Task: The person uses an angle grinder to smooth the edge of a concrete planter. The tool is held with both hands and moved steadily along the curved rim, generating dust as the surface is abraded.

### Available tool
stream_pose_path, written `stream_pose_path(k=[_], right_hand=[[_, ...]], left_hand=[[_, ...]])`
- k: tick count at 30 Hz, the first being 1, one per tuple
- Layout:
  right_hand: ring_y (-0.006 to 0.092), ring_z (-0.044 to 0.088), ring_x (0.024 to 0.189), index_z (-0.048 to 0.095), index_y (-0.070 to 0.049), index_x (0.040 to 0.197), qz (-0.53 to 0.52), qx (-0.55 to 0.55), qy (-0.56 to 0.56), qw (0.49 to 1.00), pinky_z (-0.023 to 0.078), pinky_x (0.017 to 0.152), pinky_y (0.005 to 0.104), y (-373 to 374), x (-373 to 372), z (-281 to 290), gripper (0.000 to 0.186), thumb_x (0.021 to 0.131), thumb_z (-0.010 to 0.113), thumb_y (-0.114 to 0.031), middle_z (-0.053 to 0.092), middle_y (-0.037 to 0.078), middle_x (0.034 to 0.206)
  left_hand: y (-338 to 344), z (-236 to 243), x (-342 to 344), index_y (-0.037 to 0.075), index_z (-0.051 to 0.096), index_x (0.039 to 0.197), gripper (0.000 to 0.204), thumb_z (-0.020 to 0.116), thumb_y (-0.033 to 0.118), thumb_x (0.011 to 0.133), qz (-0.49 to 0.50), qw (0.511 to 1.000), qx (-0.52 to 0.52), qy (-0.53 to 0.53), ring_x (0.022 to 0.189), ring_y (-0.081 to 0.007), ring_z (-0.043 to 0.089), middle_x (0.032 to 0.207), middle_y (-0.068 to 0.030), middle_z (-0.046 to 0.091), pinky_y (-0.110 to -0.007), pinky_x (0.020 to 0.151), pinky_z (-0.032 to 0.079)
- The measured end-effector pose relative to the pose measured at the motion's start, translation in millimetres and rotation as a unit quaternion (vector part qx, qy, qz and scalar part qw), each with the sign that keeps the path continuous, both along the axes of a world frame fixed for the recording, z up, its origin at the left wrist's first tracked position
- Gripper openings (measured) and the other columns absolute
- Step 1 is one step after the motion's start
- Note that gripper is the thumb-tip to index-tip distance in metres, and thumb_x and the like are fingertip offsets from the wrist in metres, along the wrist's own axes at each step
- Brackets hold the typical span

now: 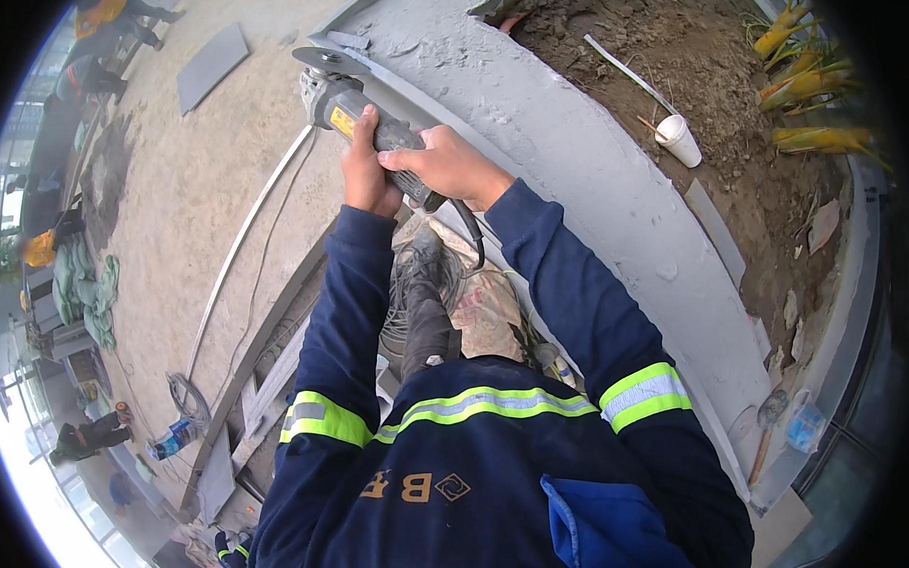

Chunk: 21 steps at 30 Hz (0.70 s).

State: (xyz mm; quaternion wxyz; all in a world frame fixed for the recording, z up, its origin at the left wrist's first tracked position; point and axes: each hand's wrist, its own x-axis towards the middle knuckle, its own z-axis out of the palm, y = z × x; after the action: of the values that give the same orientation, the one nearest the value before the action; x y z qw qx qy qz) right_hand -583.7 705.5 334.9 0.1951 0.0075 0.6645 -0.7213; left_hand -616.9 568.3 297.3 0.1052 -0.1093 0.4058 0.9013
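Both of my hands are wrapped around a grey angle grinder (346,105) in front of me. My left hand (366,172) grips the body from the left, its thumb lying up along the casing. My right hand (452,164) holds the rear of the body from the right. The grinder's thin round disc (329,60) sits at the far end, over the edge of the grey ledge (549,110). Whether the disc touches the ledge or spins, I cannot tell. A black power cord (470,228) hangs from the tool's rear end.
A soil bed (708,85) lies beyond the ledge, with a white cup (679,141) and yellowish plant stalks (803,92). Coiled cable (400,296) and a sack (483,308) lie by my legs. A loose slab (213,68) rests on the floor; other people (110,21) are farther left.
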Motion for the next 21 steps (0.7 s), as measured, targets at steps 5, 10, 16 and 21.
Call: stream_pose_path(k=[5,10,16,21], right_hand=[[0.0201,0.067,0.095,0.055,0.019,0.125,0.008,-0.022,-0.011,1.0,0.055,0.075,0.0308,-6,-20,-8,0.061,0.089,0.073,-0.027,0.066,0.023,0.112],[0.013,0.066,0.078,0.061,0.013,0.117,0.019,-0.01,-0.037,0.999,0.053,0.06,0.0288,-11,-36,-11,0.047,0.091,0.072,-0.025,0.07,0.012,0.096],[0.0132,0.066,0.086,0.061,0.012,0.122,-0.009,-0.015,-0.006,1.0,0.053,0.071,0.028,-6,-10,-10,0.048,0.092,0.071,-0.024,0.07,0.013,0.103],[0.0185,0.063,0.108,0.055,0.014,0.131,0.008,-0.008,0.016,1.0,0.049,0.092,0.0305,7,18,6,0.058,0.091,0.071,-0.024,0.067,0.017,0.12]], left_hand=[[-6,-9,-23,0.001,0.058,0.116,0.033,0.064,0.028,0.099,-0.005,1.0,0.005,-0.017,0.083,-0.0234,0.069,0.095,-0.0108,0.067,-0.038,0.076,0.058],[-16,-15,-40,0.005,0.052,0.119,0.041,0.064,0.038,0.098,-0.039,0.999,-0.009,-0.009,0.084,-0.0259,0.07,0.096,-0.0145,0.068,-0.041,0.077,0.06],[-5,-12,-15,0.004,0.053,0.117,0.038,0.064,0.036,0.099,-0.018,1.0,-0.006,-0.004,0.083,-0.0251,0.07,0.095,-0.0138,0.067,-0.04,0.077,0.059],[5,-5,15,0.003,0.053,0.116,0.039,0.064,0.037,0.099,0.0,1.0,-0.021,0.0,0.084,-0.025,0.069,0.094,-0.0135,0.067,-0.04,0.077,0.058]])
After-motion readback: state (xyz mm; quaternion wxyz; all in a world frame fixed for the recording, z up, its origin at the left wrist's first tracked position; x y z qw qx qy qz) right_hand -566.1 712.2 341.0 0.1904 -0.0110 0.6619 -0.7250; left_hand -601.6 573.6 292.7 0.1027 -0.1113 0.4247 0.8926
